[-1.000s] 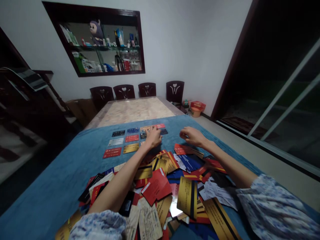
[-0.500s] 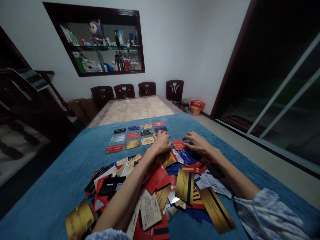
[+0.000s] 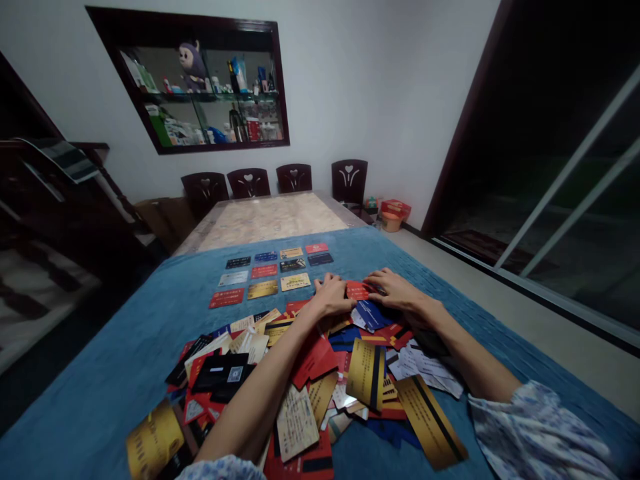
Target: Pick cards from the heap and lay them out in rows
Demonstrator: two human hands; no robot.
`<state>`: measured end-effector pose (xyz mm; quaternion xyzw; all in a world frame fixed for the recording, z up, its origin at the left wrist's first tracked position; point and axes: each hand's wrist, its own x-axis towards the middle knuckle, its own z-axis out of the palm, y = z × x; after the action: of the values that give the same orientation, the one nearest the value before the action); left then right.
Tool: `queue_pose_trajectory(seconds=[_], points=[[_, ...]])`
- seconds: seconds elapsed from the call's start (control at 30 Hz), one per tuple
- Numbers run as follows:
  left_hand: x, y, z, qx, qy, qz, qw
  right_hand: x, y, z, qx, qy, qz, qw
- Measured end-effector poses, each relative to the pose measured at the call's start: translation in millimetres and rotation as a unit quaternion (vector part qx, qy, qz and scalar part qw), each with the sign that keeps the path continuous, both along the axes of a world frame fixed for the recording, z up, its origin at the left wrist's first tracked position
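Observation:
My left hand (image 3: 334, 295) rests on the far edge of a loose heap of cards, fingers apart, thumb side towards a red card (image 3: 357, 291). Across from it, my right hand (image 3: 393, 292) has its fingers spread at that card's right edge, touching it without a visible grip. A blue card (image 3: 371, 315) lies just below the red one. Beyond my left hand, cards are laid face up in neat rows, among them a gold card (image 3: 263, 289) and a red card (image 3: 227, 297). My forearms cover part of the heap.
A blue cloth (image 3: 150, 307) covers the near part of the table. Large gold cards (image 3: 431, 421) and a black card holder (image 3: 223, 375) lie in the heap near me. Dark chairs (image 3: 295, 178) stand at the table's far end.
My left hand has drawn back slightly towards me, away from the laid-out rows, and come down onto the heap. My right hand has shifted slightly, staying by the red card.

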<state>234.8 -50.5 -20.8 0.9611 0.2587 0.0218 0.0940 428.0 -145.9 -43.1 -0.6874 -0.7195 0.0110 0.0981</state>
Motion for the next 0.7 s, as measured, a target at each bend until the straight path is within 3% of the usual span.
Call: queue_pose_trajectory(seconds=[0.7], points=[[18, 4, 6.2, -0.076, 0.071, 0.013, 0.995, 12, 1, -13.9, 0.002, 0.027, 0.049, 0.998]])
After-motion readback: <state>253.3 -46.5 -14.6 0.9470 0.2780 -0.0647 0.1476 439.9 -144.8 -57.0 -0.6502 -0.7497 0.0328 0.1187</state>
